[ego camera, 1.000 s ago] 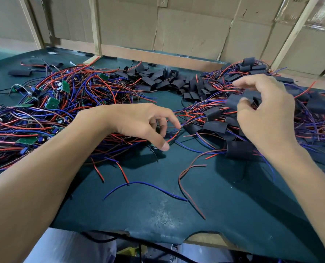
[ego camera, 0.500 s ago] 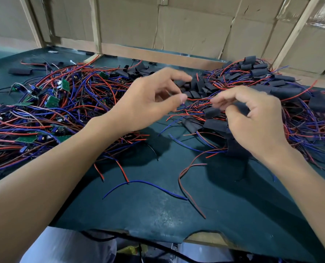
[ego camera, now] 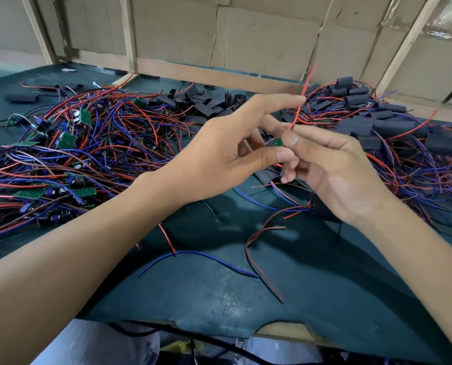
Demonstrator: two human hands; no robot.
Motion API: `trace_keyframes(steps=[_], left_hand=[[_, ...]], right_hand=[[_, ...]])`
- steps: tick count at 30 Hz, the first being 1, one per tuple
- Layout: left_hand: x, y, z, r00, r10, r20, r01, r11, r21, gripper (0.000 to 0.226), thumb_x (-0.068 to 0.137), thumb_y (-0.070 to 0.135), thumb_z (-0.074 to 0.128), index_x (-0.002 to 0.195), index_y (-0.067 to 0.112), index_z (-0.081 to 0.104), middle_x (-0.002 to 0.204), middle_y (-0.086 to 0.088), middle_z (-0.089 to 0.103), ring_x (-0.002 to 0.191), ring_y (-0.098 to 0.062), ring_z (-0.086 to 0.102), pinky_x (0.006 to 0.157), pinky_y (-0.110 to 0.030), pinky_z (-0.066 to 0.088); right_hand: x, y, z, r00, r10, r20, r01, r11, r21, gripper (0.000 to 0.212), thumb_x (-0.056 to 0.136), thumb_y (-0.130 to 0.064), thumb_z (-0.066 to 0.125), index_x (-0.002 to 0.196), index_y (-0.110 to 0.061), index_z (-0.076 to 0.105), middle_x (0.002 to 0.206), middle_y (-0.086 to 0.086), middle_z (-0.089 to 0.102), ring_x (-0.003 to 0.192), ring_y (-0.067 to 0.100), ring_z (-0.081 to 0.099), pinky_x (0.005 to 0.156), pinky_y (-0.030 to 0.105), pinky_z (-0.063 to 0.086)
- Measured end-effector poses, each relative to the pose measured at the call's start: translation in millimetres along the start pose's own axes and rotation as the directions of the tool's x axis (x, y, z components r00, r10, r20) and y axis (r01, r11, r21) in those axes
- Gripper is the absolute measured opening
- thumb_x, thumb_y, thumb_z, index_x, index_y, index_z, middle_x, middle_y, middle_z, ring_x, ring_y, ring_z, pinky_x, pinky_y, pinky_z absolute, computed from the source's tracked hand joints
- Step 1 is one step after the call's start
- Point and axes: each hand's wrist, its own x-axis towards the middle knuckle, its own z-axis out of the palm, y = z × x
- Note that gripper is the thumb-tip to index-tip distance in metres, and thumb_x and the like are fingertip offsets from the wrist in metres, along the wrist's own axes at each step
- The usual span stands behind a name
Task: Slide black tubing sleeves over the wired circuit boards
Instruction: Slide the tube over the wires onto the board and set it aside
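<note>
Above the middle of the table, my left hand [ego camera: 227, 151] and my right hand [ego camera: 341, 177] meet around one small green circuit board [ego camera: 278, 142]. My left thumb and curled fingers pinch the board while my left index finger stretches out and touches its red wire [ego camera: 305, 88], which sticks up. My right thumb and fingers pinch the board at the wire's base. I cannot tell whether a sleeve is in my right hand. Loose black tubing sleeves [ego camera: 206, 106] lie at the back centre.
A tangle of unsleeved boards [ego camera: 84, 117] with red and blue wires fills the left of the dark green table [ego camera: 312, 291]. Sleeved boards [ego camera: 356, 127] are heaped on the right. Loose wires [ego camera: 254, 248] lie near the front edge. Cardboard walls stand behind.
Both hands have risen off the piles and come together. My left hand brought a board up from the centre, and its red wire now points upward between the hands.
</note>
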Motion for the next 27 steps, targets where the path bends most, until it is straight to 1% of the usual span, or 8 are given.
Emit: trace_keyframes(steps=[4,6,9,14,19,22,24,27], left_hand=[[-1.6,-6.3,-0.3,1.000,0.002,0.022,-0.004,0.993,0.119,0.068,0.092,0.033,0.072,0.148,0.031,0.034,0.107,0.009,0.062,0.061,-0.021,0.051,0.065,-0.014,0.040],[-2.7,-9.2,-3.3,0.999,-0.036,0.005,0.035,0.979,0.199,0.065,0.093,0.035,0.071,0.147,0.032,0.036,0.100,0.010,0.060,0.056,-0.016,0.047,0.063,-0.016,0.040],[-2.8,-15.4,-11.2,0.995,-0.074,-0.059,0.091,0.930,0.355,0.031,0.099,0.031,0.062,0.129,0.022,0.059,0.088,0.013,0.062,0.067,-0.003,0.056,0.071,-0.024,0.048],[-2.4,-19.4,-16.0,0.988,-0.044,-0.148,0.103,0.902,0.418,0.017,0.102,0.015,0.056,0.109,0.008,0.070,0.084,0.006,0.063,0.079,-0.011,0.056,0.074,-0.017,0.043],[-2.1,-15.3,-11.5,0.991,-0.037,-0.125,0.088,0.901,0.424,0.019,0.103,0.017,0.056,0.108,0.006,0.070,0.081,0.011,0.061,0.077,-0.006,0.054,0.073,-0.012,0.040],[-3.3,-16.8,-13.3,0.986,-0.127,-0.113,0.164,0.884,0.439,0.034,0.106,0.033,0.047,0.101,0.008,0.070,0.069,0.007,0.063,0.066,-0.016,0.056,0.066,-0.027,0.046],[-2.4,-24.2,-22.9,0.947,-0.229,-0.225,0.309,0.846,0.436,0.047,0.105,0.048,0.039,0.094,0.015,0.071,0.056,0.011,0.056,0.054,-0.013,0.050,0.060,-0.032,0.044],[3.1,-40.6,-48.5,0.815,-0.311,-0.488,0.503,0.798,0.331,0.050,0.103,0.053,0.038,0.085,0.025,0.075,0.046,0.004,0.046,0.048,-0.007,0.044,0.059,-0.028,0.039]], right_hand=[[3.2,-0.8,-2.9,0.991,0.023,-0.132,-0.013,0.997,0.078,0.020,0.076,-0.025,0.080,0.094,-0.017,0.083,0.070,0.002,0.062,0.056,0.020,0.053,0.058,0.030,0.048],[5.8,-3.4,-7.1,0.976,0.028,-0.215,0.000,0.992,0.129,0.016,0.080,-0.023,0.077,0.094,-0.017,0.082,0.066,-0.003,0.059,0.055,0.017,0.052,0.056,0.029,0.047],[7.5,-8.3,-15.7,0.955,0.035,-0.294,0.025,0.980,0.199,0.011,0.089,-0.024,0.072,0.094,-0.020,0.080,0.066,-0.005,0.056,0.055,0.015,0.052,0.055,0.028,0.046],[4.4,4.7,-6.8,0.980,0.108,-0.165,-0.086,0.987,0.132,0.033,0.086,-0.041,0.069,0.104,-0.015,0.077,0.060,-0.004,0.046,0.052,0.019,0.047,0.052,0.029,0.043],[3.9,7.5,-6.0,0.989,0.092,-0.112,-0.078,0.989,0.129,0.012,0.084,-0.017,0.073,0.092,-0.010,0.078,0.064,0.004,0.056,0.056,0.024,0.052,0.055,0.033,0.047],[5.4,4.6,-10.8,0.984,0.076,-0.160,-0.061,0.993,0.098,0.006,0.082,-0.010,0.075,0.085,-0.012,0.080,0.068,0.004,0.063,0.059,0.020,0.059,0.058,0.031,0.051],[6.9,3.5,-13.9,0.975,0.073,-0.212,-0.049,0.992,0.117,0.009,0.083,-0.008,0.072,0.081,-0.013,0.079,0.069,0.005,0.064,0.059,0.019,0.061,0.058,0.030,0.053],[6.8,0.5,-17.4,0.963,0.067,-0.261,-0.034,0.991,0.131,0.014,0.088,-0.005,0.068,0.080,-0.012,0.078,0.069,0.006,0.065,0.060,0.019,0.062,0.058,0.031,0.054]])
